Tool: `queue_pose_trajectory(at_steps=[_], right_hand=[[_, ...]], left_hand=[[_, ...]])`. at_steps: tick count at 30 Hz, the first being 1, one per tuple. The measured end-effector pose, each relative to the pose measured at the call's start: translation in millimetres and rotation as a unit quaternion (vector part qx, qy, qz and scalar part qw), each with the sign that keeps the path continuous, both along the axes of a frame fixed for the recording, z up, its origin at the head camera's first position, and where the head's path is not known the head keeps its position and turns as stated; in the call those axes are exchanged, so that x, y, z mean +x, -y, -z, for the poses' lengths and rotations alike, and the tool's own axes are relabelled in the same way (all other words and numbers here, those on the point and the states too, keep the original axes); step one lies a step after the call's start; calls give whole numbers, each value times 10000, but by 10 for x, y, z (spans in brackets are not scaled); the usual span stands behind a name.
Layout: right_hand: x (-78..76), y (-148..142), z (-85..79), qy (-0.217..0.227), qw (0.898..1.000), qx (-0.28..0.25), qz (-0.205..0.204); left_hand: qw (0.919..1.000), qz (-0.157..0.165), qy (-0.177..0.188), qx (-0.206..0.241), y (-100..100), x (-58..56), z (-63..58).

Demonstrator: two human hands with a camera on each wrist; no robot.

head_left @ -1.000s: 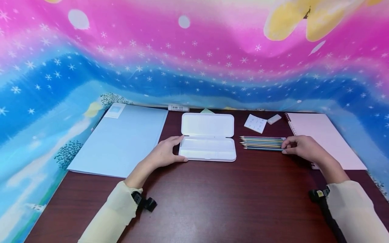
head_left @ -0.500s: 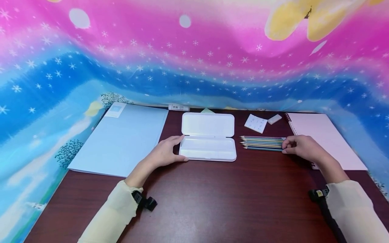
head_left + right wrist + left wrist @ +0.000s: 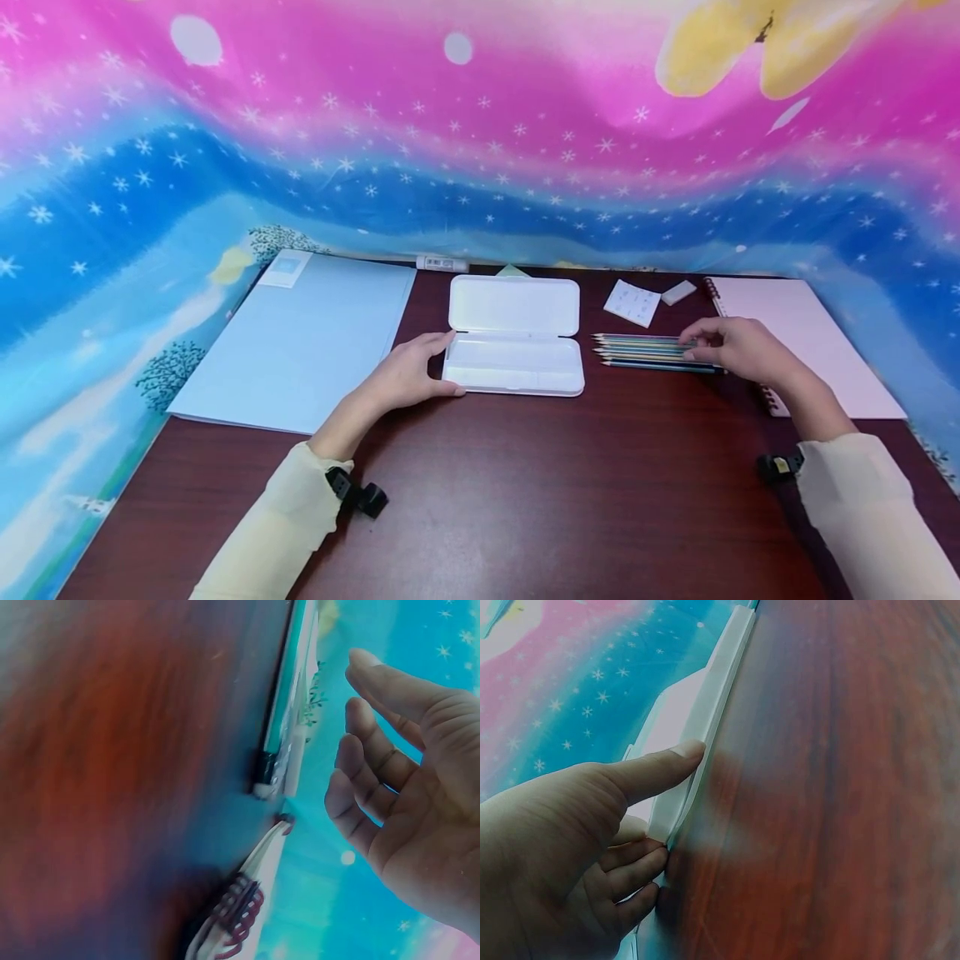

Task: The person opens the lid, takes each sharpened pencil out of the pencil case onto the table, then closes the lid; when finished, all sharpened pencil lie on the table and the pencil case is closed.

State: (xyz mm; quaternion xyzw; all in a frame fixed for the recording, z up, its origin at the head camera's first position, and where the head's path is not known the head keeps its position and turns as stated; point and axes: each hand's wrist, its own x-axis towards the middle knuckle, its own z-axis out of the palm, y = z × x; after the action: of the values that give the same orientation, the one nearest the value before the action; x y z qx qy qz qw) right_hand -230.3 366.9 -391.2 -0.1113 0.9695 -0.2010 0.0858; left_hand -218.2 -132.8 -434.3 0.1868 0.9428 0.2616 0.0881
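Observation:
A white pencil case (image 3: 513, 364) lies with its lid raised on the brown table, its inside bare. My left hand (image 3: 408, 372) holds its left end, thumb along the front edge and fingers at the side; the left wrist view shows the thumb (image 3: 664, 769) on the case's rim. To the right of the case lies a row of several pencils (image 3: 637, 352), points toward the case. Over their blunt ends hovers my right hand (image 3: 738, 346), fingers loosely bent. In the right wrist view that hand (image 3: 409, 765) has nothing in it and is apart from the pencils (image 3: 289, 697).
A light blue folder (image 3: 300, 342) lies at the left and a spiral notebook (image 3: 810, 350) at the right. Behind the pencils are a small printed white square (image 3: 632, 303) and an eraser (image 3: 678, 292). A white tube (image 3: 442, 264) lies by the patterned curtain (image 3: 480, 183).
My right hand has let go of the pencils' ends and risen slightly, uncovering the nearest pencil's blunt end. The left hand stays on the pencil case.

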Motion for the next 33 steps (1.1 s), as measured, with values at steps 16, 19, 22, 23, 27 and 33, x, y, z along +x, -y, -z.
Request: queue_pose_trajectory(at_steps=[16, 19, 22, 23, 27, 33], right_hand=[[-137, 310, -109, -350, 9963, -234, -751], [-189, 443, -122, -432, 9951, -342, -824], [-255, 594, -132, -465, 9947, -367, -844], [-277, 646, -133, -438, 9946, -370, -864], [-369, 849, -125, -214, 9948, -541, -841], [-498, 1083, -62, -45, 9947, -676, -777]], left_hand=[[10000, 23, -11, -46, 8, -2, -16], [10000, 8, 7, -40, 4, -1, -4], [10000, 6, 13, -28, 6, 0, 6], [10000, 4, 19, -17, 5, 0, 9], [10000, 18, 21, 14, 1, 3, 3], [10000, -23, 54, -5, 0, 4, 1]])
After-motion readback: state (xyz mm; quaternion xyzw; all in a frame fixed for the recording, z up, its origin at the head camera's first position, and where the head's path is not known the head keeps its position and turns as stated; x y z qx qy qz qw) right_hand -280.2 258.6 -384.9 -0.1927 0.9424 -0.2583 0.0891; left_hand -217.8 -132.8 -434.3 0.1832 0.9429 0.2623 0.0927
